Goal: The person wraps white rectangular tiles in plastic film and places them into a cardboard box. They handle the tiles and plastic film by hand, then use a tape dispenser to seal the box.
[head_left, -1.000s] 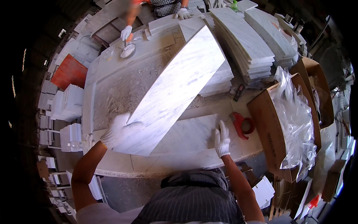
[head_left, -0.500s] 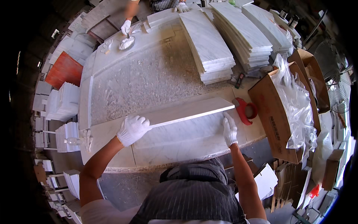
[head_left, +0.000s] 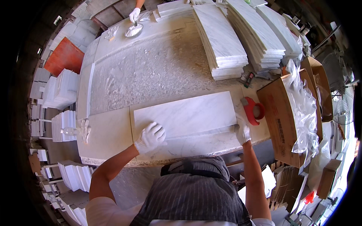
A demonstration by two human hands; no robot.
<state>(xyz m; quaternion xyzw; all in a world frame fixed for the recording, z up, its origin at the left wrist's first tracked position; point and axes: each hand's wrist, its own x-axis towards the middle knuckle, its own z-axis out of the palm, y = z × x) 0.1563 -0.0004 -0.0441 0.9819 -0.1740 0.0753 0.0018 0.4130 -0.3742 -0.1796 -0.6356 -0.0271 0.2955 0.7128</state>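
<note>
A rectangular white marble slab [head_left: 184,115] with grey veining lies face up, or nearly so, near the front of the table. My left hand [head_left: 150,138], in a white knit glove, rests over its front left corner, fingers stretched slightly apart on the face. At the slab's front right corner, my gloved right hand [head_left: 243,132] holds the edge, its fingers reaching along the short side. Those right fingertips are partly blurred. Under the slab's front edge shows another pale marble surface [head_left: 203,141]. Beside the right hand lies a red tape dispenser [head_left: 253,111].
Stacked marble slabs [head_left: 220,45] stand at the back right. A cardboard box [head_left: 281,120] with clear plastic [head_left: 301,109] is at the right. Across the table a co-worker's gloved hand [head_left: 134,15] holds a tool over a round dish [head_left: 134,31]. Spare gloves [head_left: 85,130] lie at the left.
The slab has turned from standing tilted on edge to showing its broad face. My left hand has moved right and slightly down onto its corner; my right hand has moved to its right end.
</note>
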